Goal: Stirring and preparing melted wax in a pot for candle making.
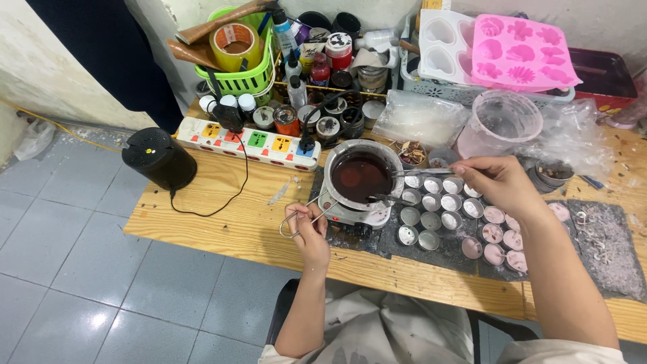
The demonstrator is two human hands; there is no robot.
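Note:
A metal pot (362, 176) of dark red liquid sits on a small white heater (355, 214) on the wooden table (236, 222). My left hand (309, 226) grips a wire handle (296, 219) that reaches toward the pot's left side. My right hand (495, 180) pinches metal tweezers (423, 172) whose tips point at the pot's right rim. Several small round metal cups (431, 202) stand in rows right of the pot. Some cups further right (495, 232) hold pale pink filling.
A white power strip (249, 141) and a black cylinder (160, 158) lie at the left. A green basket (237, 67), jars and bottles crowd the back. Pink (522, 50) and white moulds (441, 44) and a clear plastic jug (502, 121) stand back right. Grey mat (606, 263) at right.

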